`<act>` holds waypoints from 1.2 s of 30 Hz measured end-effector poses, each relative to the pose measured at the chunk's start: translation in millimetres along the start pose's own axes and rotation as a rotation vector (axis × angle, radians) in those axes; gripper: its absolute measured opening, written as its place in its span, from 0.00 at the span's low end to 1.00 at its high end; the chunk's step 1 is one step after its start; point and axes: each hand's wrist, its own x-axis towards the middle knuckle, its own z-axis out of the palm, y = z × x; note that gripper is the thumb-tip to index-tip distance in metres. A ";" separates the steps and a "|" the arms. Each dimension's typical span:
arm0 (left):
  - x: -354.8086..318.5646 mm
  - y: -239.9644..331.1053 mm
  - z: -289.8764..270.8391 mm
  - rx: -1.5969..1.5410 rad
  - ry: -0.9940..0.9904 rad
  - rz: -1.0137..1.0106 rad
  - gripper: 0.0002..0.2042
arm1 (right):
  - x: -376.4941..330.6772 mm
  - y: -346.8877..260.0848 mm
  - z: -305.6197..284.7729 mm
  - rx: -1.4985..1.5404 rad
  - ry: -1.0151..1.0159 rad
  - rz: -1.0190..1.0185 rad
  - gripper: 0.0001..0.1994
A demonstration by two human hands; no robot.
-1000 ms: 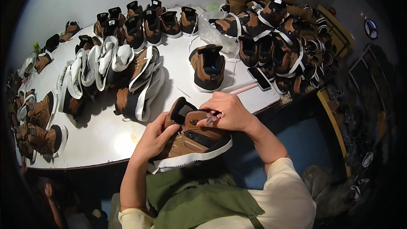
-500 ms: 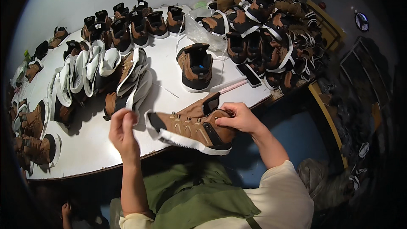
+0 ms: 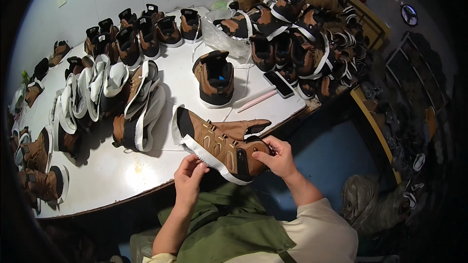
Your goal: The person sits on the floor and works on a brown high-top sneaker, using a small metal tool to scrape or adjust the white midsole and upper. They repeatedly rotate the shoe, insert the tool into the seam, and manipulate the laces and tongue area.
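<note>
2 hands (image 3: pixel 189 178) (image 3: pixel 279 157), 1 held shoe (image 3: pixel 217 145)
1 lone shoe (image 3: pixel 215 84), 1 phone (image 3: pixel 278 84), 1 pink rod (image 3: pixel 257 101), 1 table (image 3: pixel 105 185), 1 apron (image 3: pixel 234 226); the other shoes (image 3: pixel 263 51) overlap too much to count.

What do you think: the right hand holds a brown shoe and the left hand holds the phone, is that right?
Not quite: the left hand isn't holding the phone. The head view shows it at the white sole of the brown shoe. The right hand does hold that shoe.

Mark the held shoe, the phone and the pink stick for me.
Held shoe (image 3: pixel 219 149): head view, on its brown side.
Phone (image 3: pixel 279 84): head view, on its dark screen.
Pink stick (image 3: pixel 257 102): head view, midway along its length.
</note>
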 end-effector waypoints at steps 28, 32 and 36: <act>25.3 24.3 -20.3 1.126 0.048 0.753 0.12 | 6.1 -2.8 44.9 -0.367 -0.055 -0.401 0.15; 25.6 27.4 -22.2 1.162 0.050 0.780 0.10 | 9.5 -2.0 48.2 -0.366 -0.094 -0.469 0.15; 26.3 28.6 -24.3 1.260 0.030 0.775 0.08 | 12.1 -1.0 52.3 -0.363 -0.078 -0.538 0.16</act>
